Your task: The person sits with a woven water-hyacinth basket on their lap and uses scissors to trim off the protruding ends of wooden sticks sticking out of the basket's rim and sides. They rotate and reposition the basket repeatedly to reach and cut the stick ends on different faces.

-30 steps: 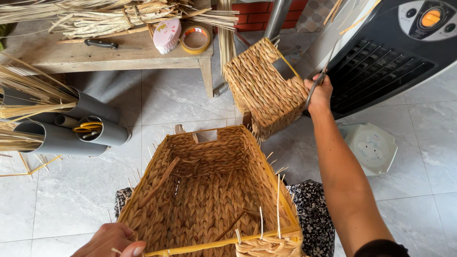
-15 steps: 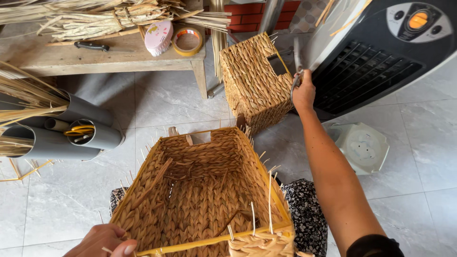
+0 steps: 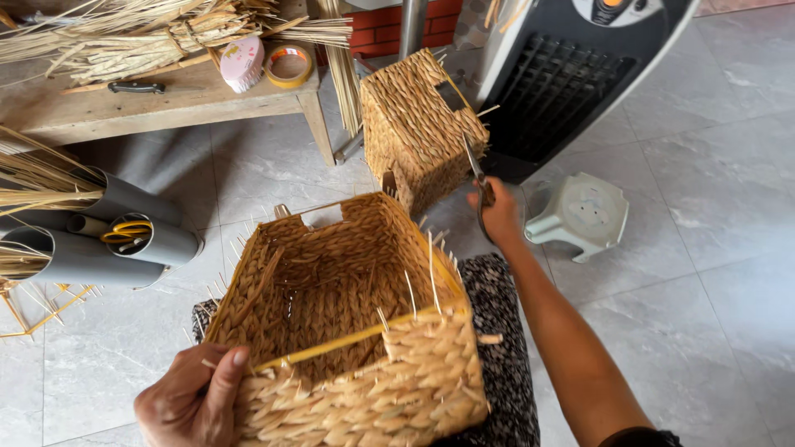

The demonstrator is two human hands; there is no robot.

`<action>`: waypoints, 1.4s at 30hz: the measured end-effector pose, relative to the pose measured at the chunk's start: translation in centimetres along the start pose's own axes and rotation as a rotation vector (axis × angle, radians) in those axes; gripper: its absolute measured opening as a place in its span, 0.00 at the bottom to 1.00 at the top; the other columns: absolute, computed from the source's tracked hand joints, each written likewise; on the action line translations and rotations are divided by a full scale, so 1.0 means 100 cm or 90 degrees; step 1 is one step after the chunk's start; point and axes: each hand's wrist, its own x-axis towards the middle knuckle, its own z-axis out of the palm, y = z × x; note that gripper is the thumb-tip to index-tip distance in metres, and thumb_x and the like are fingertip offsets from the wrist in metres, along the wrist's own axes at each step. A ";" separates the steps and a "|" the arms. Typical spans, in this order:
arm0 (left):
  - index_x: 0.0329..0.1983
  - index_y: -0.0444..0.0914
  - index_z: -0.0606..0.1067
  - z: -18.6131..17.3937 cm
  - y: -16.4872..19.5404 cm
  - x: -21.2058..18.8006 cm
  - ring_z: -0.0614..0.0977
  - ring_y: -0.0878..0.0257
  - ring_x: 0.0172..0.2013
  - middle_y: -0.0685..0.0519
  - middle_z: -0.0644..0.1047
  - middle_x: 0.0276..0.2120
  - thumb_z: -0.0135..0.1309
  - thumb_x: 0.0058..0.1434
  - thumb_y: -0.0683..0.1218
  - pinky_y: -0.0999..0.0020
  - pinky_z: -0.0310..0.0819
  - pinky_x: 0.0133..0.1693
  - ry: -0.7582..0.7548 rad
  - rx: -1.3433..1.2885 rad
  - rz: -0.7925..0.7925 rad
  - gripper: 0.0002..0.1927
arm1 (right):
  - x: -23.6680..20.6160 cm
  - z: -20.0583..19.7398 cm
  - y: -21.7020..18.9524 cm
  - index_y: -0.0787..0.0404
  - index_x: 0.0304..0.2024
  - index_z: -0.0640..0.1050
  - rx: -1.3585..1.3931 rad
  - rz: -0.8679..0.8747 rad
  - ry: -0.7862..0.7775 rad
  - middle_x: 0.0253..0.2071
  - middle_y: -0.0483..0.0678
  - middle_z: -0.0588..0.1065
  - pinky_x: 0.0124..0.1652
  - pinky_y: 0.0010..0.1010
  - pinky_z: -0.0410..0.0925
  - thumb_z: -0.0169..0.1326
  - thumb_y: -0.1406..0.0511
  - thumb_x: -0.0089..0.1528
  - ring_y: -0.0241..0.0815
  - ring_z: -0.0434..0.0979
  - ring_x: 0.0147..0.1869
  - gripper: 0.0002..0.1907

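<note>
R hand [image 3: 499, 217] grips scissors [image 3: 479, 184] at 1 o'clock; L hand [image 3: 192, 403] clamps basket [image 3: 348, 331] rim at 7. Risk: blades catch stray stalks, basket tips off lap.

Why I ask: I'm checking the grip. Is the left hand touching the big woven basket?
Touching. The head view shows the left hand gripping the near corner rim of the big woven basket, thumb pressed on the weave.

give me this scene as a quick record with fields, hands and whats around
left hand: grips near rim of the large woven basket
right hand: holds scissors, blades up
behind: smaller woven basket on the tile floor
bench: straw bundles, tape roll, knife
left side: grey pipes
right side: pale plastic stool, fan heater
</note>
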 end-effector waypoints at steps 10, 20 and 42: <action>0.21 0.31 0.71 0.011 0.022 -0.014 0.65 0.65 0.22 0.53 0.69 0.18 0.63 0.67 0.42 0.69 0.59 0.26 0.000 0.042 0.004 0.20 | -0.149 -0.061 -0.039 0.59 0.54 0.75 0.277 0.271 -0.079 0.35 0.47 0.80 0.29 0.24 0.70 0.56 0.70 0.65 0.32 0.79 0.31 0.15; 0.37 0.34 0.76 0.020 0.018 -0.023 0.72 0.74 0.32 0.57 0.77 0.31 0.53 0.77 0.47 0.78 0.67 0.37 0.063 -0.263 -0.001 0.14 | -0.207 -0.093 -0.092 0.66 0.63 0.73 0.289 0.076 -0.141 0.41 0.44 0.78 0.37 0.24 0.72 0.54 0.73 0.67 0.31 0.77 0.38 0.21; 0.49 0.40 0.78 0.071 0.086 -0.080 0.74 0.60 0.39 0.54 0.74 0.40 0.65 0.61 0.46 0.65 0.70 0.38 -0.089 0.308 0.448 0.15 | -0.214 -0.174 -0.177 0.53 0.55 0.79 -0.295 -0.338 -0.173 0.32 0.42 0.73 0.38 0.35 0.67 0.73 0.61 0.48 0.40 0.74 0.38 0.32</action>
